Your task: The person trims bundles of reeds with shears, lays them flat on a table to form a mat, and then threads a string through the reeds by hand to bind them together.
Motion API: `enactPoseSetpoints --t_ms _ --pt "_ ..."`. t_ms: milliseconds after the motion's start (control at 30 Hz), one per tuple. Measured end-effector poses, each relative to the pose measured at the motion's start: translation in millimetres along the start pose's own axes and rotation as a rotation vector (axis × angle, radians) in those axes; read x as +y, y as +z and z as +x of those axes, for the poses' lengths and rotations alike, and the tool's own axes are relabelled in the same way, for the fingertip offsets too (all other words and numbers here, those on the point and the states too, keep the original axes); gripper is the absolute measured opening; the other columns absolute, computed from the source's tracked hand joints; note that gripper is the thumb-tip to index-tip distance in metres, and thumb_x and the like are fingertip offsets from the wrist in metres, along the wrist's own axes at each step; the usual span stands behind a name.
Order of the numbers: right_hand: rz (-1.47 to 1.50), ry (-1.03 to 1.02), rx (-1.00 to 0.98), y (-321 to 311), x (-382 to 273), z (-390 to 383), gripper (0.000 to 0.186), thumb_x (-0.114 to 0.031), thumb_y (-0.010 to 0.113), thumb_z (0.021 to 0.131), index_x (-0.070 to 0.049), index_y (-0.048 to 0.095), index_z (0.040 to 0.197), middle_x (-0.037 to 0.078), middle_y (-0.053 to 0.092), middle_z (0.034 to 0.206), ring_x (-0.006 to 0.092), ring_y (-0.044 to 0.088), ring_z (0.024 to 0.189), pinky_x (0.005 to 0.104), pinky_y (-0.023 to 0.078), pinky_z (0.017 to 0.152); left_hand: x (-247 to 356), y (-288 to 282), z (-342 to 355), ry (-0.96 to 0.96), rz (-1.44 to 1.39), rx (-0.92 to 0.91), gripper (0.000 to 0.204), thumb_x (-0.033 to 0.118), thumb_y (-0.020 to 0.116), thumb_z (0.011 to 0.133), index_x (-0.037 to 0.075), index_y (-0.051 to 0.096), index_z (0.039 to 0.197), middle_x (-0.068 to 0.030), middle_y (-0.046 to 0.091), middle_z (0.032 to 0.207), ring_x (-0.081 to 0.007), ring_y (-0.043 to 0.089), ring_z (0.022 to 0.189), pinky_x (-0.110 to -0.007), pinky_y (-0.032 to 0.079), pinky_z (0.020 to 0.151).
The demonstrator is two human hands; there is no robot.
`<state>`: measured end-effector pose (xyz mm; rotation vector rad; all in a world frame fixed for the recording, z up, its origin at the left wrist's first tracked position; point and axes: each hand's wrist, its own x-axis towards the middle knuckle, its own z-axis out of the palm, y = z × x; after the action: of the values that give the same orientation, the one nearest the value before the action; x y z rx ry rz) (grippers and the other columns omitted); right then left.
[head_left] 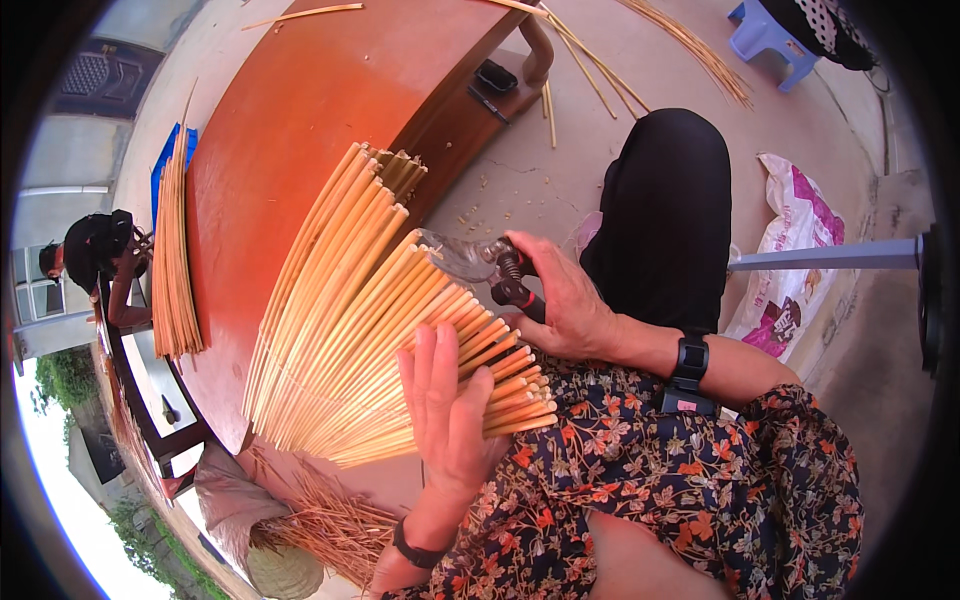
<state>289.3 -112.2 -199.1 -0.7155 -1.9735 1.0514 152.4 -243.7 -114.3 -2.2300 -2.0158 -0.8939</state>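
A fan of straw-coloured stalks spreads across my lap and over the edge of a reddish-brown table, its round cut ends facing me. My left hand lies on the stalks near their cut ends, fingers stretched out and pressed lightly against them. Pruning shears with dark handles are gripped in my right hand. Their metal blade reaches the stalk ends at the upper middle of the fan; whether it bites on a stalk is hard to make out.
The reddish-brown table stands ahead. Another stalk bundle leans at its far left, near a person. Loose stalks lie on the floor, with a blue stool and a white-and-purple sack at right. A woven hat sits lower left.
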Motion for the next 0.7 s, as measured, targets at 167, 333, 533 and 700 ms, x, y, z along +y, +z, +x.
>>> enactPoseSetpoints --t_ms 167,333,533,700 --pt "0.110 0.037 -0.005 6.1 -2.8 -1.3 0.065 -0.016 0.075 0.079 0.001 0.041 0.131 0.019 0.058 0.105 0.0332 0.062 0.090 0.0398 0.050 0.078 4.4 -18.3 6.3 0.003 -0.005 -0.034 0.030 0.004 0.076 0.078 0.000 0.057 0.101 -0.0310 0.049 0.137 -0.0484 0.045 0.130 -0.058 0.034 0.108" --pt "0.202 0.118 -0.071 -5.4 -10.1 1.1 0.058 -0.012 0.073 0.079 -0.001 0.043 0.127 0.016 0.062 0.093 0.0327 0.065 0.079 0.0388 0.052 0.073 1.5 -98.6 36.9 -0.108 0.033 0.014 0.021 0.002 0.067 0.086 -0.003 0.059 0.104 -0.0283 0.064 0.114 -0.0316 0.068 0.102 -0.037 0.056 0.084" --pt "0.409 0.195 -0.084 -9.7 -36.2 30.2 0.046 -0.010 0.069 0.083 0.000 0.043 0.119 0.009 0.060 0.085 0.0175 0.059 0.074 0.0329 0.048 0.068 -27.0 -226.8 132.2 -0.104 0.510 0.197 0.019 0.008 0.059 0.095 0.002 0.060 0.113 -0.0077 0.068 0.090 -0.0113 0.060 0.078 -0.028 0.050 0.073" --pt "0.342 0.254 -0.050 -42.9 -43.6 71.5 0.047 -0.010 0.068 0.083 0.002 0.041 0.120 0.009 0.059 0.087 0.0151 0.057 0.076 0.0315 0.048 0.070 -121.4 -245.2 245.1 -0.124 0.258 0.018 0.025 0.012 0.059 0.093 0.001 0.060 0.115 -0.0058 0.063 0.081 -0.0110 0.054 0.072 -0.027 0.047 0.071"
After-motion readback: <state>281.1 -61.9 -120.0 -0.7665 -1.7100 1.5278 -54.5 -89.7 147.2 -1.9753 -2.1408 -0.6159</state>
